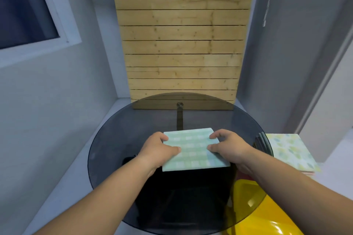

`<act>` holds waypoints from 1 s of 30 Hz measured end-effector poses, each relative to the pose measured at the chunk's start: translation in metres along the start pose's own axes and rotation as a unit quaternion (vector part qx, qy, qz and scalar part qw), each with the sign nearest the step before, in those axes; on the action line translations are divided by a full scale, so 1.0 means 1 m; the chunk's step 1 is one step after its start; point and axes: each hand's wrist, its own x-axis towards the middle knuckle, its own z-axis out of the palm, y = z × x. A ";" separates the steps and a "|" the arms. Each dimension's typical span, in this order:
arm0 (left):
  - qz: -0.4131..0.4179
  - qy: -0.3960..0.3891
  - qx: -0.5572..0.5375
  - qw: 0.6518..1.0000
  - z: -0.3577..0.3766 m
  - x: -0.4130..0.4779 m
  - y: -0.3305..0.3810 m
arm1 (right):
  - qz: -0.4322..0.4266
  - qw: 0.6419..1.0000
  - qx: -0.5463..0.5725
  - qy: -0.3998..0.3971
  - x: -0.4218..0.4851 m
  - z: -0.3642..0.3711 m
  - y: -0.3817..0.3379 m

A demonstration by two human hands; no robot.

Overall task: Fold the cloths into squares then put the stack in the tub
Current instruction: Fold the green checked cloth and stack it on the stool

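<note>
Both hands hold a green checked cloth (194,149) flat on a glass table (114,139): left hand (158,149) and right hand (229,147) thumbs on top, fingers curled over its side edges.

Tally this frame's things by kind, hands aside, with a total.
Green checked cloth: 1
Patterned cloth stack: 1
Yellow tub: 1
Glass table: 1
Total: 4

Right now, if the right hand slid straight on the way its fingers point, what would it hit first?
The right hand grips the cloth; sliding on across it, it would probably meet the left hand first.
</note>
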 end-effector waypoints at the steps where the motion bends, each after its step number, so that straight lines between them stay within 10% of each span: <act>1: 0.007 -0.002 -0.011 1.000 0.005 -0.003 -0.001 | -0.005 1.000 -0.002 0.000 -0.004 -0.004 0.004; 14: 0.134 -0.147 -0.104 0.975 0.193 -0.056 0.078 | -0.082 0.979 -0.035 0.186 -0.047 -0.169 0.080; 30: 0.137 -0.038 -0.084 0.986 0.423 0.022 0.100 | -0.035 0.981 0.006 0.193 0.087 -0.275 0.231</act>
